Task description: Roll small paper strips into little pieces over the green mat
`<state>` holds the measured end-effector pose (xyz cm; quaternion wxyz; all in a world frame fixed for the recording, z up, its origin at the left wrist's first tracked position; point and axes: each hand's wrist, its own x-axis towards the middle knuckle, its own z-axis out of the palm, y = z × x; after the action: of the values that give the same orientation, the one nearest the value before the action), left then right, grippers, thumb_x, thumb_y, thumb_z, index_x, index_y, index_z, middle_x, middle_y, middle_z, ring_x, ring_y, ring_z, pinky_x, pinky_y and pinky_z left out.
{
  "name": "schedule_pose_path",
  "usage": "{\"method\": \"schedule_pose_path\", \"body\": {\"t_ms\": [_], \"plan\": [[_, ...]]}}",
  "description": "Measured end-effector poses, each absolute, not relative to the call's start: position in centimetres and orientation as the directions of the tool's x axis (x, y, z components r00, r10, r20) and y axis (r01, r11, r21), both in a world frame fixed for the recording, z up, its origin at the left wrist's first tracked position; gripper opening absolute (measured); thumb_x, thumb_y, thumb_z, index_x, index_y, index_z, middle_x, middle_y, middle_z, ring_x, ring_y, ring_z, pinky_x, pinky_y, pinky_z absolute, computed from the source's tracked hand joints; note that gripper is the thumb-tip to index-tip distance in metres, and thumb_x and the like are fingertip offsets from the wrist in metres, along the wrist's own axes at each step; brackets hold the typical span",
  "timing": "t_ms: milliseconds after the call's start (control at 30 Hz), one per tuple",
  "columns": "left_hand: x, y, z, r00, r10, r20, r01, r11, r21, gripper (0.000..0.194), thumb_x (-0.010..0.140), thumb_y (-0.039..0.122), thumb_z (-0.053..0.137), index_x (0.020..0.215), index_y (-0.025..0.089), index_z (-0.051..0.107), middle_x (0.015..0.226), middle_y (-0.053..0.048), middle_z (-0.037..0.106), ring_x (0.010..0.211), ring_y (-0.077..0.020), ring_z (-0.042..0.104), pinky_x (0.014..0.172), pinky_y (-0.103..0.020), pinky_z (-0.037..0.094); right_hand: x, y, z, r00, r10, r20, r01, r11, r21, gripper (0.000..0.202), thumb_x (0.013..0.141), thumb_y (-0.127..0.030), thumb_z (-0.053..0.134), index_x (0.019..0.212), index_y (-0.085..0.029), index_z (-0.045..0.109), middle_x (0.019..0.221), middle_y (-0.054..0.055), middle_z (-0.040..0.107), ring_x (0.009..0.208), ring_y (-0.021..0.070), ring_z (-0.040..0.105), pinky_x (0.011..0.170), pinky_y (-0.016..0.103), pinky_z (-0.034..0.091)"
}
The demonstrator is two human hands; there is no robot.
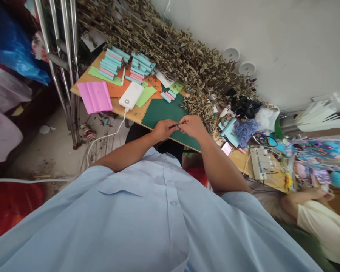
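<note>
Clock directions take the hands as the centre of the dial, with 12 o'clock toward the far side of the desk (82,81). The left hand (162,130) and right hand (193,126) meet fingertip to fingertip at the near edge, each pinching a small dark piece (174,126); the fingers cover most of it, so its exact form cannot be told. The two-sided pinch probably serves to steady so slight an item and allow fine finger work. The piece is held above the dark green mat (164,111), which appears to serve as the work surface, close to the body. A short row of blue and pink tubes (168,96) lies at 12 o'clock; larger stacks of tubes (112,62) lie at 10 to 11 o'clock, apparently aligned to keep them together and out of the working area. At 10 o'clock, a white device (131,95) rests nearer, its cable (109,138) hanging off the edge; pink paper (95,97) overhangs at 9 to 10 o'clock. Dried plants (187,56) pile from 11 to 2 o'clock, their loose leaves just beside the right hand, limiting clearance there. Blue-violet yarn (246,132) lies at 3 o'clock; a phone (227,148) and power strip (258,162) crowd the desk between 3 and 4 o'clock. Another person's arm (293,204) is at 4 o'clock, well apart. Metal crutches (69,56) stand at 10 o'clock, beyond the desk end.
</note>
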<state>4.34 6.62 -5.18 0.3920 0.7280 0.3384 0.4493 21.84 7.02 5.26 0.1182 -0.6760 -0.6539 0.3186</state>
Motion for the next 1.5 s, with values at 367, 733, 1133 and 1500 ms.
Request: {"method": "schedule_pose_path", "body": {"t_ms": [367, 733, 1133, 1500], "plan": [[4.4, 6.5, -4.8, 0.347, 0.873, 0.342, 0.191, -0.422, 0.886, 0.017, 0.098, 0.028, 0.065, 0.099, 0.016, 0.077, 0.095, -0.006, 0.077, 0.089, -0.0170, 0.070, 0.085, -0.027, 0.053, 19.1, 7.3, 8.4, -0.342, 0.920, -0.193, 0.939, 0.325, -0.117, 0.017, 0.083, -0.014, 0.069, 0.089, -0.020, 0.083, 0.093, 0.010, 0.081, 0.094, 0.0265, 0.073, 0.090, 0.035, 0.052], [4.5, 6.4, -5.3, 0.336, 0.852, 0.402, 0.160, -0.472, 0.867, 0.027, 0.102, 0.039, 0.062, 0.094, 0.016, 0.076, 0.089, -0.005, 0.074, 0.083, -0.0156, 0.067, 0.080, -0.026, 0.050, 20.3, 5.8, 7.9, -0.321, 0.943, -0.094, 0.898, 0.271, -0.348, 0.020, 0.088, -0.016, 0.066, 0.096, -0.022, 0.083, 0.099, 0.005, 0.080, 0.093, 0.0220, 0.071, 0.093, 0.034, 0.053], [4.4, 6.5, -5.0, 0.360, 0.847, 0.392, 0.171, -0.473, 0.864, 0.020, 0.100, 0.031, 0.062, 0.098, 0.017, 0.077, 0.094, -0.006, 0.076, 0.089, -0.0173, 0.069, 0.083, -0.028, 0.052, 20.0, 6.3, 7.8, -0.234, 0.964, -0.128, 0.947, 0.197, -0.253, 0.014, 0.086, -0.020, 0.068, 0.088, -0.022, 0.082, 0.087, 0.005, 0.080, 0.088, 0.0238, 0.073, 0.090, 0.035, 0.053], [4.6, 6.3, -5.1, 0.358, 0.860, 0.364, 0.239, -0.462, 0.854, 0.017, 0.098, 0.031, 0.065, 0.098, 0.017, 0.076, 0.095, -0.007, 0.076, 0.091, -0.0190, 0.069, 0.085, -0.029, 0.053, 19.2, 9.1, 7.8, 0.023, 0.846, -0.533, 0.707, -0.391, -0.589, 0.023, 0.064, -0.003, 0.084, 0.057, -0.017, 0.067, 0.049, 0.003, 0.065, 0.047, 0.0200, 0.067, 0.055, 0.035, 0.063]]}}
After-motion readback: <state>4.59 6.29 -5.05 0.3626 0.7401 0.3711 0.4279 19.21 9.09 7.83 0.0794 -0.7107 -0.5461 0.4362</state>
